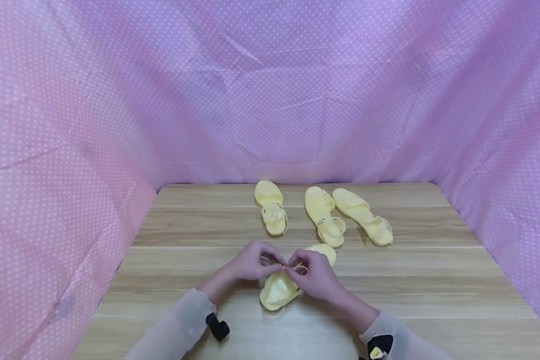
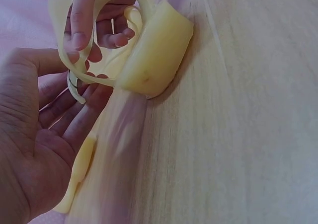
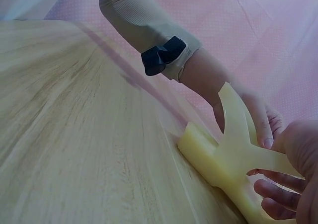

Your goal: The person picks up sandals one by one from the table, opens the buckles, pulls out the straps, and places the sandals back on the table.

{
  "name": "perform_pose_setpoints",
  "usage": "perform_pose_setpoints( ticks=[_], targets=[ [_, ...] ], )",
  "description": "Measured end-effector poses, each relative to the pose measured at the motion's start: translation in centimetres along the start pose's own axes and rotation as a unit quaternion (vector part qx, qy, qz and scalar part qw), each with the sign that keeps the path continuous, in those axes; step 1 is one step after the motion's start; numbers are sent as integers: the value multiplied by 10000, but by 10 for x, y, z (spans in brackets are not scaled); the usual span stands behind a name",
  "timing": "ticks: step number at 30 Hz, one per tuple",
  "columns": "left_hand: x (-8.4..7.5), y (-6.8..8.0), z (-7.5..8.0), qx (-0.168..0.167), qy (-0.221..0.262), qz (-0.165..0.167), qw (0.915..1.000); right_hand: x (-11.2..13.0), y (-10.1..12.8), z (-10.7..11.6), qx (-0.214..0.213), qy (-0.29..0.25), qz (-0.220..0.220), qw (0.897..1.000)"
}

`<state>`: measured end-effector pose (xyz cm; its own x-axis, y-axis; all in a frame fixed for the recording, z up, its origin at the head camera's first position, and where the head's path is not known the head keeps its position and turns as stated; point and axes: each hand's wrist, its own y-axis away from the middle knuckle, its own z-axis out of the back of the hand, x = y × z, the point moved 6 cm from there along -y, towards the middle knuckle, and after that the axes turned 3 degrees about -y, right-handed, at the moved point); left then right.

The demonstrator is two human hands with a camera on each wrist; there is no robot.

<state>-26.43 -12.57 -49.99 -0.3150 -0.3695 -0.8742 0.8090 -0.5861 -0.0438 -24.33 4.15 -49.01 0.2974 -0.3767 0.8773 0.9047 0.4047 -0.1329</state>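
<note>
A pale yellow soft-plastic sandal (image 1: 281,287) lies on the light wooden table (image 1: 432,280) directly under and between the two hands, close to the near edge. Its long axis runs on a diagonal: the rounded heel end points toward the person and a little to their left, under the left hand's side, and the toe end (image 1: 324,250) pokes out beyond the right hand, away and to the right. The sole rests flat on the wood.

The left hand (image 1: 252,262) has its fingers curled, and thumb and fingertips pinch the sandal's thin yellow ankle strap (image 1: 297,267) at the point where the two hands meet. In the left wrist view the strap (image 2: 107,15) loops up above the thick heel (image 2: 156,55), with fingers of the other hand threaded through it. The right hand (image 1: 312,275) is likewise curled, pinching the same strap from the opposite side, fingertips almost touching those of the left. The right wrist view shows the strap's flat Y-shaped part (image 3: 238,144) rising from the sole between the two hands.

Beyond the hands, farther from the person, three more pale yellow sandals lie toe-near: one (image 1: 271,207) past the left hand, and a pair (image 1: 325,216) (image 1: 362,216) past the right, close beside each other. Pink dotted fabric (image 1: 270,90) walls the table on three sides.
</note>
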Motion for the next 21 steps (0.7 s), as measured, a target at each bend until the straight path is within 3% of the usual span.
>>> perform_pose_setpoints(
  ticks=[21],
  targets=[
    [1, 0, 1, -19, 59, 19, 10000, 1, 0, 1, -32, -106, 0, 9999]
  ],
)
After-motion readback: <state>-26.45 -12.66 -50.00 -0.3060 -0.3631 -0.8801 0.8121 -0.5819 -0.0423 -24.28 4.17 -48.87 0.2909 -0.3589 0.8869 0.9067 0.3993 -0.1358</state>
